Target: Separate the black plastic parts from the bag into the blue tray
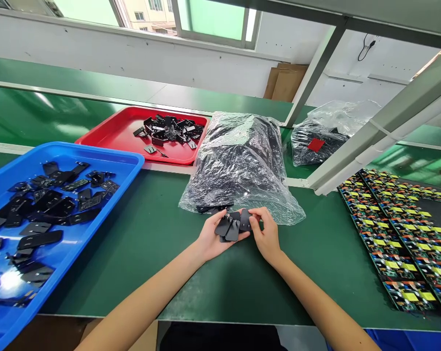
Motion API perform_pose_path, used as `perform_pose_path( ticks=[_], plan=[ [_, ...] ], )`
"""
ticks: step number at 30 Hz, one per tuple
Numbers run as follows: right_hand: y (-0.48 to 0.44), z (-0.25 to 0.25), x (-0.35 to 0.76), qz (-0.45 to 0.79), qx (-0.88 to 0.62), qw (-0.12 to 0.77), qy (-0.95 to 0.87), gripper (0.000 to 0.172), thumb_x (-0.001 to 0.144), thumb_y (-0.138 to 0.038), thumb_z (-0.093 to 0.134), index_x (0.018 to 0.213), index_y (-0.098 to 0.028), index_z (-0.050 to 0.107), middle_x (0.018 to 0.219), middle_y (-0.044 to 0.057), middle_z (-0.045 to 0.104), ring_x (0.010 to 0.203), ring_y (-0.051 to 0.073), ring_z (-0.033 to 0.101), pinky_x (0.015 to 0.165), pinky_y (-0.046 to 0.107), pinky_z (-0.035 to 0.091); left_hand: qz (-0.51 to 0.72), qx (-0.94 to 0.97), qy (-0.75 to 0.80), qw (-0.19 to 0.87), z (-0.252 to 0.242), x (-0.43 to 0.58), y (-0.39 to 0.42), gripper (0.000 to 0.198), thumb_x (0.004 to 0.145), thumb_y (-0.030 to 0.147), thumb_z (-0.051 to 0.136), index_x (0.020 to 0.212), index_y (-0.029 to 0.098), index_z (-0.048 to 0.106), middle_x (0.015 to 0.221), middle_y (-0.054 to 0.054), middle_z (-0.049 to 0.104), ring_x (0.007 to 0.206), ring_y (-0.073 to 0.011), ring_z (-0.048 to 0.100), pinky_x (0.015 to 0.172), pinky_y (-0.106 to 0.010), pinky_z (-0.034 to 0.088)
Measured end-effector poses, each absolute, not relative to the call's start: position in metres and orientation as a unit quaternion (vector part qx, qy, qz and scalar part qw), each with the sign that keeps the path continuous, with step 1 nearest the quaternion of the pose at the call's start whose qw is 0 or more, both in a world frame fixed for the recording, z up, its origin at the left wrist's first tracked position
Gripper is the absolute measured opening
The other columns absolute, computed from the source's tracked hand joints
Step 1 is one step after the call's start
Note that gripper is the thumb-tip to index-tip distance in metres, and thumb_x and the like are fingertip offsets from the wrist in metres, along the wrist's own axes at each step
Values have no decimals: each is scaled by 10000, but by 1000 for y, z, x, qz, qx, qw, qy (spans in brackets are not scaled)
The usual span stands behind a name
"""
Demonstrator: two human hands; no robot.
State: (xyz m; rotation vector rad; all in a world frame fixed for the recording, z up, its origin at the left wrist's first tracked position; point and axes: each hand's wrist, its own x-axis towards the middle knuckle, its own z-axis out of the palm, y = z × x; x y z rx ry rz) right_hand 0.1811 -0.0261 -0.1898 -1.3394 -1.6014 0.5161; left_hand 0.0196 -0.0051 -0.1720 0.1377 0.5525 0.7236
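Several small black plastic pieces [232,229] lie bunched in my left hand [210,240], which cups them from below with the thumb over their edge. My right hand [267,235] pinches one piece of the bunch at its right side, between thumb and fingers. Just beyond both hands, a large clear plastic bag [242,161] full of black parts rests on the green table [220,282]. Its open end faces me, and a few black pieces show at its mouth.
A blue tray [130,163] with black parts stands at the left; behind it is a red tray [110,139] with smaller black parts. Circuit boards [392,239] cover the right side. A second plastic bag [318,141] sits behind the slanting white post [381,126].
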Motion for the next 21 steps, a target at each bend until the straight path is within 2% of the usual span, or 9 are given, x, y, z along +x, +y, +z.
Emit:
perform_pose_path(
  ticks=[4,6,7,9,12,14,16,19,21],
  plan=[
    [-17,-192,192,197,-574,425,-671,251,920,-294,359,907,-198,591,881,61,588,868,194,554,778,346,458,384,84,268,880,-168,15,-2,433,872,312,428,1234,83,494,1115,-179,643,1029,-282,617,914,-418,462],
    [-9,-197,201,157,-586,382,-697,291,913,-290,355,1035,-179,595,1060,104,599,1058,241,511,901,411,425,414,82,264,867,-163,10,1,435,872,300,420,1245,84,479,1174,-188,611,1051,-287,605,912,-407,466],
    [-5,-199,204,134,-591,365,-707,338,914,-287,343,1154,-171,552,1193,120,555,1161,259,453,958,443,392,425,79,262,863,-160,7,2,435,870,294,422,1248,85,475,1200,-190,595,1058,-288,601,911,-402,468],
    [5,-199,208,92,-591,335,-728,452,925,-276,300,1362,-181,365,1411,112,378,1313,266,301,1045,490,307,442,76,258,856,-154,1,4,444,865,288,431,1257,84,467,1233,-191,573,1069,-286,595,908,-390,473],
    [24,-187,203,40,-568,306,-763,520,935,-250,251,1449,-203,183,1508,76,198,1384,256,154,1090,506,235,456,73,250,851,-147,-3,5,453,861,278,431,1266,77,458,1250,-196,559,1078,-289,589,891,-383,486],
    [40,-174,191,7,-550,296,-781,514,934,-250,259,1443,-197,219,1512,70,191,1397,271,81,1090,515,221,464,65,250,847,-145,-3,4,444,862,267,428,1258,70,463,1238,-206,565,1081,-298,587,879,-387,494],
    [59,-163,173,-7,-526,280,-803,482,933,-289,298,1407,-208,326,1490,64,258,1396,298,47,1085,543,195,476,53,253,841,-144,-3,2,425,859,253,436,1243,74,475,1205,-208,587,1081,-305,586,878,-398,498],
    [94,-158,139,32,-477,238,-846,433,918,-361,372,1322,-235,465,1441,58,364,1378,310,130,1089,555,148,520,26,255,815,-143,-9,4,397,856,221,436,1231,100,487,1151,-183,624,1072,-302,594,880,-422,503],
    [117,-159,115,60,-453,221,-861,414,892,-387,433,1266,-236,524,1399,62,429,1356,293,213,1094,518,167,562,11,248,789,-141,-17,9,394,856,196,421,1237,115,485,1139,-165,633,1064,-296,600,876,-435,511]
  ],
)
